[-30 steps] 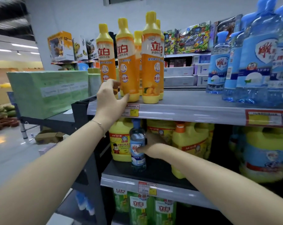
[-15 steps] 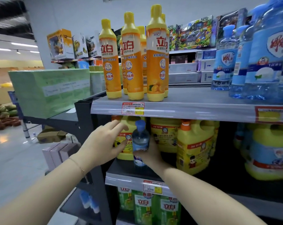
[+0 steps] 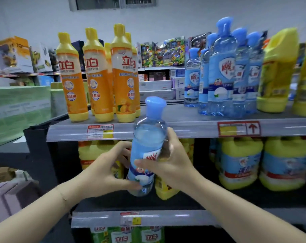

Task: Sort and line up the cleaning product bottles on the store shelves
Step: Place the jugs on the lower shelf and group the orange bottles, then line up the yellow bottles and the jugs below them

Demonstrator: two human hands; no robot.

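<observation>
Blue-capped clear bottle (image 3: 148, 144) is now off the middle shelf (image 3: 166, 218) and held in the air in front of the top shelf edge (image 3: 183, 128), cap reaching just above that edge; half a second ago it still stood on the middle shelf among the yellow jugs (image 3: 240, 162). Bottle is roughly upright, tilted slightly with the cap toward 1 o'clock. Right hand (image 3: 173, 165) is wrapped around its mid-body from the 3 o'clock side, thumb across the label front, fingers closed on it. Left hand (image 3: 106, 171) has come in from 9 o'clock and now grips the lower part, thumb under the base area, fingers curled against the side; earlier it was only reaching, open, beside the bottle, and a second ago it was up on the top shelf at the orange bottles (image 3: 96, 76). Those orange bottles stand untouched in a tight group at 11 o'clock on the top shelf. Matching blue bottles (image 3: 222, 71) are clustered at 2 o'clock on the same shelf, well apart from the held one, with yellow containers (image 3: 278, 71) just beside them at 3 o'clock. Green bottles (image 3: 124, 235) sit on the bottom level at 6 o'clock. View has shifted right and closer since the earlier frame.
</observation>
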